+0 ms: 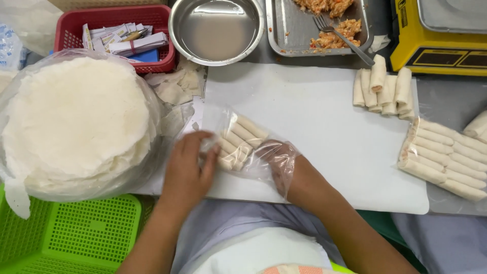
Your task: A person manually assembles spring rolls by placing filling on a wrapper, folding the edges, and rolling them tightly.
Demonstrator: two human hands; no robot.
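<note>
1. The left hand [186,170] lay palm down on the white board [324,127], its fingers curled over the near end of a clear bag [248,147] and pinching the plastic there.
2. The right hand [276,160] was pushed inside the bag's open mouth, seen through the film; its fingers seemed loosely bent around the rolls, though the plastic blurred the exact grip.
3. The bag held a row of pale spring rolls [238,142], lying side by side and slanted toward 2 o'clock. It sat at the board's near left, just ahead of the person's body.
4. At 9 o'clock from the hands, a thick stack of round white wrappers [76,122] rested in a crumpled plastic liner, touching the board's left edge.
5. At 7 o'clock stood a green mesh basket [76,233], partly under the wrapper stack.
6. At 11 o'clock was a red basket [114,35] holding small paper packets.
7. At 12 o'clock sat a round steel bowl [215,30], and just right of it a steel tray [304,30] with orange filling and a fork [340,35].
8. At 2 o'clock, loose rolls [383,86] were piled on the board's far right corner, near a yellow scale [439,45].
9. At 3 o'clock, a filled pack of rolls [441,160] lay at the board's right edge, well apart from the hands.
</note>
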